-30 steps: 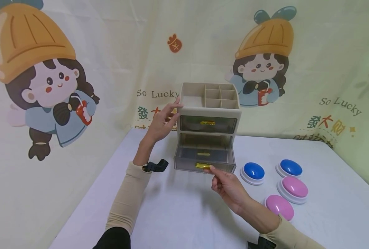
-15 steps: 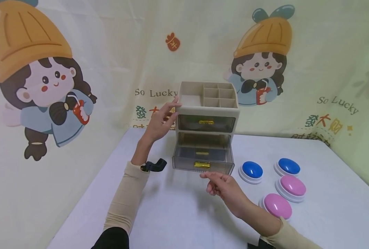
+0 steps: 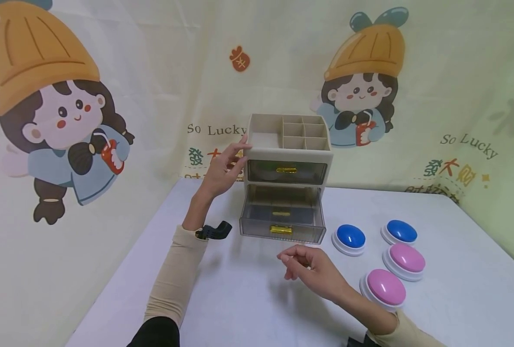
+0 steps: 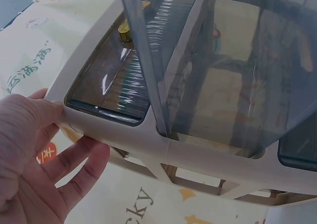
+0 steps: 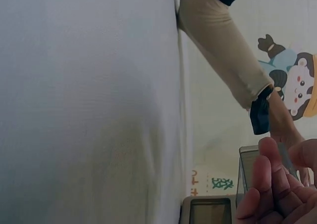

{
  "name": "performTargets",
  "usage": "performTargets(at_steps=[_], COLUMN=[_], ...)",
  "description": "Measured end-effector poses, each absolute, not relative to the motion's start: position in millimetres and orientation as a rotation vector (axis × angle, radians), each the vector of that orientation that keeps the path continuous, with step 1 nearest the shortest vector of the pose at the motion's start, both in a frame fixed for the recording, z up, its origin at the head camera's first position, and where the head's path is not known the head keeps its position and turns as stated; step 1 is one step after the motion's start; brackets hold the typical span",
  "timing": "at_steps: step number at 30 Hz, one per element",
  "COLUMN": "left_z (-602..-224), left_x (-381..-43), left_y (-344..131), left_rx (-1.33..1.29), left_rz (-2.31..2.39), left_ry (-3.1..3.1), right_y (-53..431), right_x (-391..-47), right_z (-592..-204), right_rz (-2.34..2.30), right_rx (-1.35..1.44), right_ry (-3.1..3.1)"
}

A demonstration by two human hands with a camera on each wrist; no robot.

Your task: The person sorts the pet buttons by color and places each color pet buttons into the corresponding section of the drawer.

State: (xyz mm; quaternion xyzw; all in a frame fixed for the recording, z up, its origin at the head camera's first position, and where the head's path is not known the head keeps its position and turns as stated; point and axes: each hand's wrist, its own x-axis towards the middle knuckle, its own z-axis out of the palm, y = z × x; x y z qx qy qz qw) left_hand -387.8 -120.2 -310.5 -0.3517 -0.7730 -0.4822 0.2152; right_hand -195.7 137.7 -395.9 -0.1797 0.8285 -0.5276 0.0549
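Note:
A beige desktop drawer organizer (image 3: 288, 155) stands upright at the back middle of the table. Its clear grey middle drawer (image 3: 257, 226), with a gold handle (image 3: 281, 229), is pulled out toward the person, and nothing shows inside. The top drawer (image 3: 261, 171) is closed. My left hand (image 3: 220, 174) touches the organizer's upper left edge with its fingertips; in the left wrist view the fingers (image 4: 89, 159) lie along the front corner, the others loosely bent beside it. Below and apart from the drawer, my right hand (image 3: 310, 267) hovers with loosely bent fingers and holds nothing.
Right of the organizer are two blue push buttons (image 3: 351, 236) (image 3: 401, 231) and two pink push buttons (image 3: 407, 257) (image 3: 386, 286) on white bases. A printed cloth backdrop (image 3: 283, 67) hangs directly behind the white table (image 3: 230, 299).
My right hand has let go of the middle drawer's handle and moved down, toward the person. The drawer stays pulled out. My left hand keeps its place on the organizer.

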Motion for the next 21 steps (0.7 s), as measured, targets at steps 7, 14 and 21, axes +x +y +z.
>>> performTargets(at_steps=[7,14,21], left_z=[-294,-292,-293], left_x=[-362,-360,-360], left_y=[-117,-116,-116], left_rx=[-0.985,-1.006,-0.997], left_rz=[-1.384,-1.395,-1.377], left_ry=[-2.153,-2.138,-2.147], right_y=[150,162,172], right_x=[-194,-192,-189], right_z=[-398,-405,-411], right_rz=[-1.555,-1.521,-1.192], right_rx=[-0.530,-0.576,-0.714], right_ry=[2.543,2.621,2.932])
